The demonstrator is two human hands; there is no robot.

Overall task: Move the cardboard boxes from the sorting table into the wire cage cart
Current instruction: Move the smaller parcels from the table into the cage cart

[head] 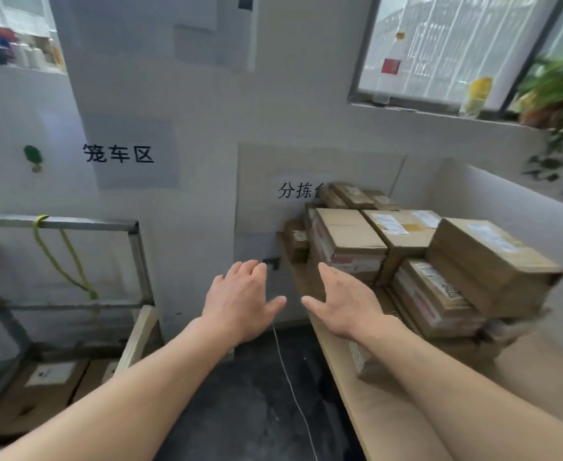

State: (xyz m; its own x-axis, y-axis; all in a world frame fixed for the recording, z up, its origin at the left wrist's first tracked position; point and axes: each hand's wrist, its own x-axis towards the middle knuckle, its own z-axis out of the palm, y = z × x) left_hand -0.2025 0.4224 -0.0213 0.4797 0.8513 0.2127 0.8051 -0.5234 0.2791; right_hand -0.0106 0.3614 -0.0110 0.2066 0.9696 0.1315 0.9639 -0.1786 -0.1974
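Both your bare arms reach out in front of you. Your left hand (240, 301) is open wide, fingers straight, and holds nothing. Your right hand (343, 301) is open too, thumb pointing at the left thumb, and it is empty as well (the two thumbs are near each other but do not touch).

Under your hands is the dark floor (256, 410). Below your right arm is the sorting table (383, 414). The cardboard boxes (406, 247) sit on it in a pile, just past your right fingertips and off to the right of that hand. The nearest box (350, 237) is right behind your right fingers. A big box (493, 261) sits on top of the pile, farther to the right.

Well to the left of your left hand is the wire cage cart (133, 247). A yellow-green cord (70, 261) hangs from its top bar. A box with a white label (50, 387) lies low inside it.

Far past both hands, two paper signs (118, 154) are on the wall.
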